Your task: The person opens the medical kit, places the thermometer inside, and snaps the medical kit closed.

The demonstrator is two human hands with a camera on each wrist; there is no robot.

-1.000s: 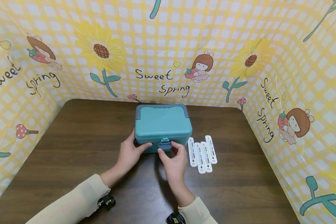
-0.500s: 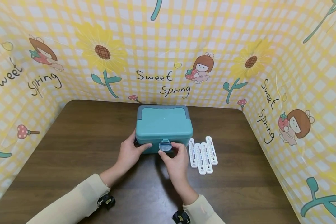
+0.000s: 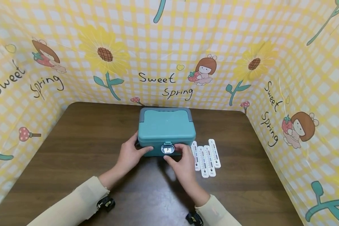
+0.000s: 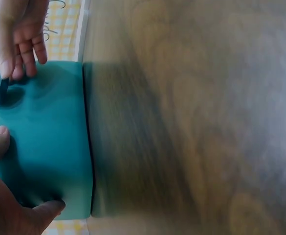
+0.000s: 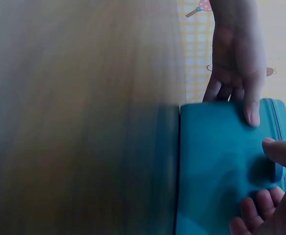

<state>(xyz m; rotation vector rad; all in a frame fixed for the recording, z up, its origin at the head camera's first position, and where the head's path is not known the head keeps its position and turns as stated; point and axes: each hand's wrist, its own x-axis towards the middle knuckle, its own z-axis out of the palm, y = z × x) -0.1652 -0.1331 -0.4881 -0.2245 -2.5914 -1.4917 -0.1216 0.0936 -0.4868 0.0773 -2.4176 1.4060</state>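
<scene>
A teal lidded storage box [image 3: 166, 125] stands on the table, its lid down. My left hand [image 3: 130, 153] grips the box's left end, thumb on the front and fingers round the side, partly hidden in the head view. At the front middle, the latch [image 3: 168, 148] tilts outward and catches the light. My right hand [image 3: 184, 163] holds the latch between thumb and forefinger, at its lower right edge. In the right wrist view the right thumb [image 5: 278, 151] lies against the latch, and the other fingers curl below it.
Several slim white sticks with printed marks [image 3: 207, 160] lie side by side right of the box, close to the right hand. The brown wooden table [image 3: 73, 141] is walled by a yellow checked cloth [image 3: 152, 40] at the back and sides.
The latch has swung outward and now shines brightly. My right hand has shifted a little right and down with it. The left hand keeps its grip on the box.
</scene>
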